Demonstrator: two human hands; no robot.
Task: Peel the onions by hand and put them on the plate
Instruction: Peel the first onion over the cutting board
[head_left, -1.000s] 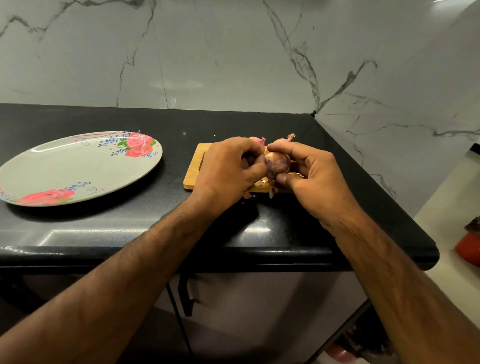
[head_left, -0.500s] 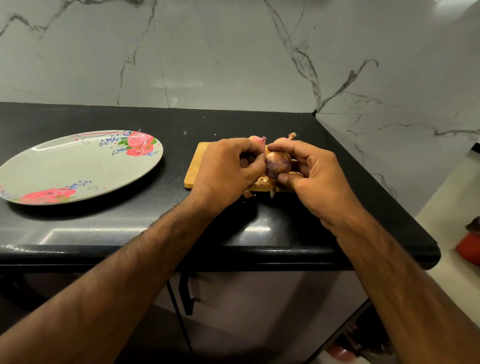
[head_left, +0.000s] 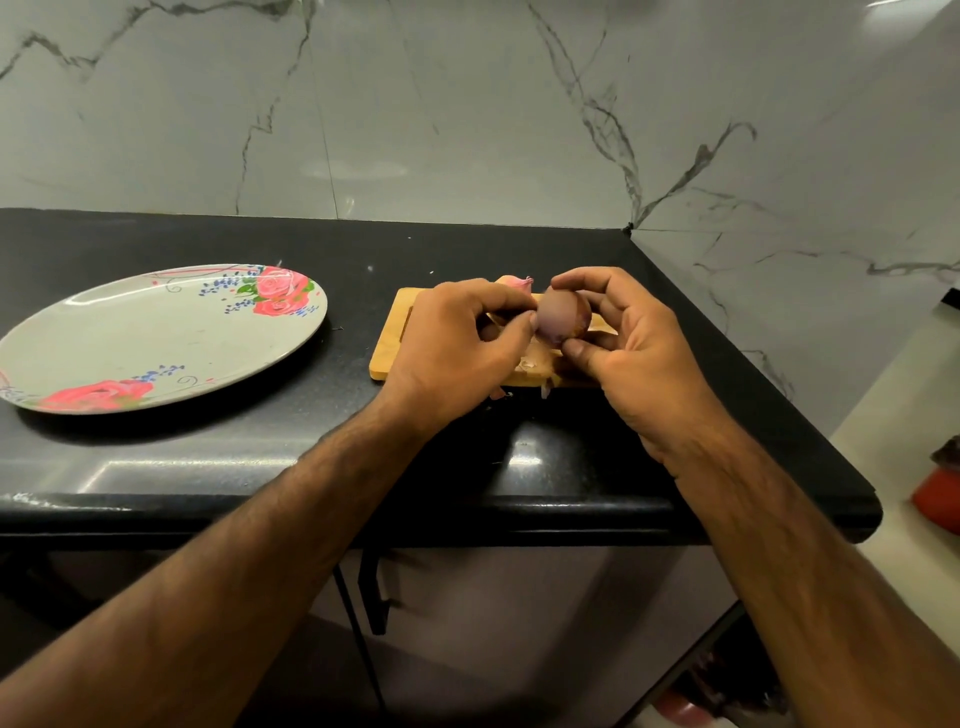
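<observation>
**Item:** small round purple-red onion, held just above the pale wooden cutting board, between both hands.

**Right hand**: fingers are curled round the onion, with the forefinger over its top and the thumb beneath.

**Left hand**: thumb and forefinger are bent in against the onion's left flank and seem to be pinched on its skin. The strip itself cannot be made out.

**Oval grey plate with pink roses**: set well apart to the left on the glossy black tabletop. Nothing is seen on it.

**Second pinkish onion**: partly hidden behind the left hand, at the board's far edge.

**Dry skin scraps**: scattered along the board's near edge.

**Hazards, as judged:**
- The onion may be squeezed out of the two-point hold if the skin is pulled hard, because a peeled surface is slick. It could then roll off the nearby tabletop edge.
- The skin may tear short, leaving patches behind.
- Scraps stuck to the fingers may be carried across to the plate.
</observation>
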